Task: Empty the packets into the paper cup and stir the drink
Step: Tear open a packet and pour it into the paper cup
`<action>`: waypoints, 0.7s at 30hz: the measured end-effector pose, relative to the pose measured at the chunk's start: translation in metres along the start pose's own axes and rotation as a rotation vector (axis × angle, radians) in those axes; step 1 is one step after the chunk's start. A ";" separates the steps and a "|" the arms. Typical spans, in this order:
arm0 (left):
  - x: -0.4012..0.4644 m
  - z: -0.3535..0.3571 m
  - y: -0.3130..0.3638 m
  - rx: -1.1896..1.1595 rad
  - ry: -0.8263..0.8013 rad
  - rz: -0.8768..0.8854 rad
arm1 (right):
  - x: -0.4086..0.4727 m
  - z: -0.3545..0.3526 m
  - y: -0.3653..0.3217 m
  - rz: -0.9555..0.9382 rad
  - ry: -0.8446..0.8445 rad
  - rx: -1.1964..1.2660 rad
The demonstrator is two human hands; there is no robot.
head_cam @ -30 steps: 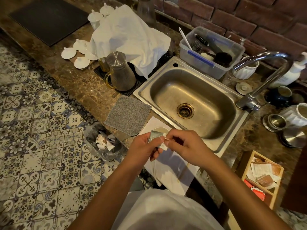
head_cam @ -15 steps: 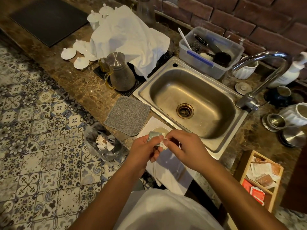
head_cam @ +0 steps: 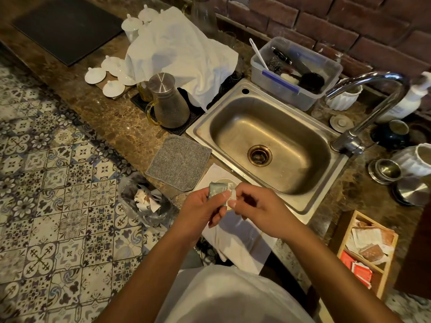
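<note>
I hold a small grey-green packet (head_cam: 217,190) between both hands over the counter's front edge. My left hand (head_cam: 200,212) grips its left side with thumb and fingers. My right hand (head_cam: 258,209) pinches its right edge at the white strip. Directly behind the packet, the white rim of the paper cup (head_cam: 225,181) shows; most of the cup is hidden by my hands. The cup stands on a white cloth (head_cam: 238,238) that hangs over the counter edge.
A steel sink (head_cam: 268,145) with a curved tap (head_cam: 363,108) lies just beyond the cup. A grey mat (head_cam: 179,162) sits left of the cup, a bag of rubbish (head_cam: 144,201) below the counter. A wooden box of packets (head_cam: 366,252) stands at right.
My hands have shifted slightly on the packet; the right thumb and finger now pinch its right edge lower down. The packet stays over the cup.
</note>
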State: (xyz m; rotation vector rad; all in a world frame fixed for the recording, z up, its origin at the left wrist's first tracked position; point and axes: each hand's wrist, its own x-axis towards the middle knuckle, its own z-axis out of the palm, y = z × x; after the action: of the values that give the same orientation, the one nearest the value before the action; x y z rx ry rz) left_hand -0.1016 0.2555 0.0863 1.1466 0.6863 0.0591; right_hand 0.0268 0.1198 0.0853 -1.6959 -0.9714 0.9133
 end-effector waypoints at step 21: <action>-0.006 0.002 -0.002 -0.012 -0.039 -0.116 | -0.009 0.005 0.006 0.061 0.076 -0.038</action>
State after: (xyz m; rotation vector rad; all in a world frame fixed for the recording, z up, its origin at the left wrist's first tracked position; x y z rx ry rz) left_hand -0.1061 0.2512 0.0880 1.0913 0.7154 -0.0574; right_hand 0.0195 0.1119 0.0796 -1.7877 -0.8955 0.8683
